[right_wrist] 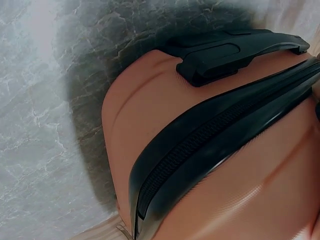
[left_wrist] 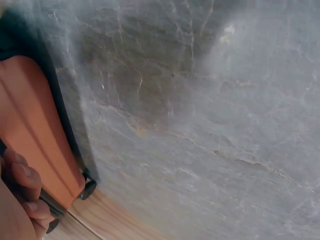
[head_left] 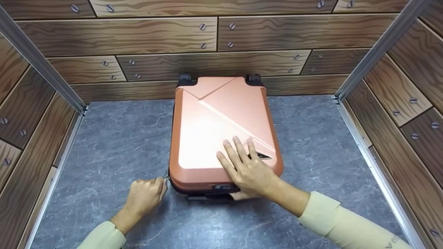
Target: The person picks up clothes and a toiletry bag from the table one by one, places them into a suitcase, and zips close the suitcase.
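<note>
A rose-gold hard-shell suitcase lies flat on its back, wheels toward the far wall. At its near left corner my left hand pinches a small zipper pull with curled fingers. My right hand rests on the near right part of the lid, fingers spread, thumb over the front edge beside a dark lock. In the right wrist view, a black zipper runs round the side, its teeth closed along this stretch. A black carry handle sits on the shell below the zipper there.
The suitcase lies on a grey marbled floor. Wood-plank panels stand behind it and on both sides, with metal rails at the corners and along the floor edges. Two black wheels are close to the back panel.
</note>
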Demonstrator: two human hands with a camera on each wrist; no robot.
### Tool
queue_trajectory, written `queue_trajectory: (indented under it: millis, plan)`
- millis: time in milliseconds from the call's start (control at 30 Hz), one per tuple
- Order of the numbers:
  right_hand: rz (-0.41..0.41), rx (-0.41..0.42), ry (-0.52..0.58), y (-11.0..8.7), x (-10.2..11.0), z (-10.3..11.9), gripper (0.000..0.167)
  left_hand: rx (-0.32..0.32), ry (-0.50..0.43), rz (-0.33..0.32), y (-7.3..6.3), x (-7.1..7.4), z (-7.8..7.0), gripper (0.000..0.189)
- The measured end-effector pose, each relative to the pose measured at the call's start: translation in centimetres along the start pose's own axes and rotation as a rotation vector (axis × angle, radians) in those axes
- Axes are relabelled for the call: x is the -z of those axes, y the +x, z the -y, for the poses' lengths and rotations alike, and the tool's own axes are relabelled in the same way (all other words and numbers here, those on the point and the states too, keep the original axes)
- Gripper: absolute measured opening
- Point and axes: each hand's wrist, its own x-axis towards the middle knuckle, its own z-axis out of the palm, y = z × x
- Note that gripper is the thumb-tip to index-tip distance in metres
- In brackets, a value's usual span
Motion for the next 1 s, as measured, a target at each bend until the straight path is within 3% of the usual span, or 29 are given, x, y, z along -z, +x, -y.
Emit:
queue_trajectory:
  millis: [600,1000]
  plan:
    - [-0.020,0.008,-0.022,0.0,-0.1,0.7,0.124,0.070,0.005,0.060,0.8,-0.8,1.0,0.029]
    - [-0.030,0.007,-0.019,0.1,-0.2,0.8,0.123,0.072,0.005,0.082,1.3,-1.2,1.6,0.029]
